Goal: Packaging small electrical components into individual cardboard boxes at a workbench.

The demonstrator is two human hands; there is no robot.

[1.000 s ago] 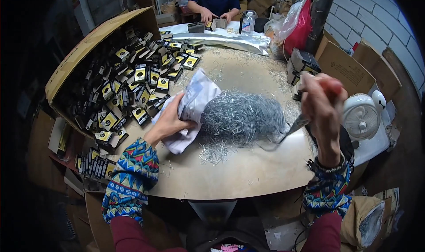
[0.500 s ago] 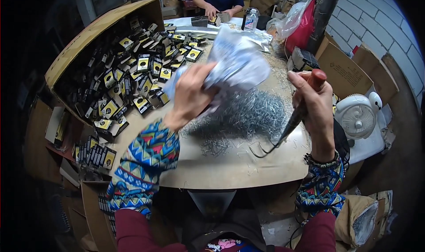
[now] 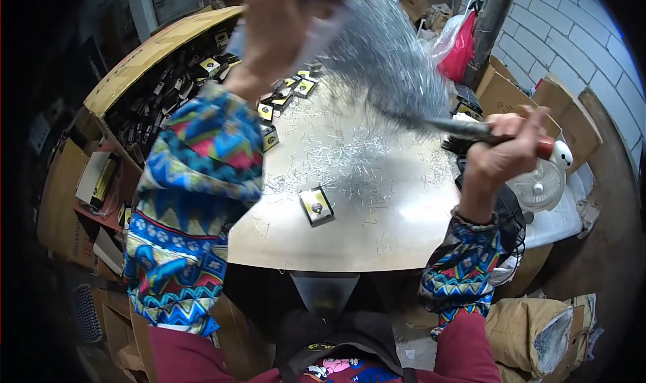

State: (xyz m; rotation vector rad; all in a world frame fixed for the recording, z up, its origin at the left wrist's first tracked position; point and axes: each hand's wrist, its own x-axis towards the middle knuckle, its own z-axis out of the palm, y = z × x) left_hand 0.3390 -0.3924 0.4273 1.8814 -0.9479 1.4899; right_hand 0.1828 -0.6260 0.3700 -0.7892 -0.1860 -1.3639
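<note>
My left hand [image 3: 272, 36] is raised at the top left, blurred, closed on the crumpled white-blue sheet [image 3: 321, 36], whose far part runs out of view. My right hand [image 3: 508, 147], at the right, grips a hooked tool [image 3: 447, 125] with a red handle end and a dark tapered shaft pointing left. At the shaft's tip a large blurred clump of thin metal pins [image 3: 397, 60] appears lifted above the table; the hook is hidden in it. Below lie scattered loose pins [image 3: 343, 158]. A small yellow, white and black box [image 3: 316, 205] lies near the table's front.
A large cardboard carton [image 3: 168, 36] on its side holds many small boxes at the left, several spilling onto the table [image 3: 330, 252]. At the right stand a white fan [image 3: 540, 186], cardboard flaps [image 3: 572, 117] and a red bag [image 3: 457, 50]. A paper sack [image 3: 521, 329] stands lower right.
My left hand has risen and moved away with the sheet. The tool has swung from pointing down to nearly level. The pin pile has left the tabletop, and a small box now shows there.
</note>
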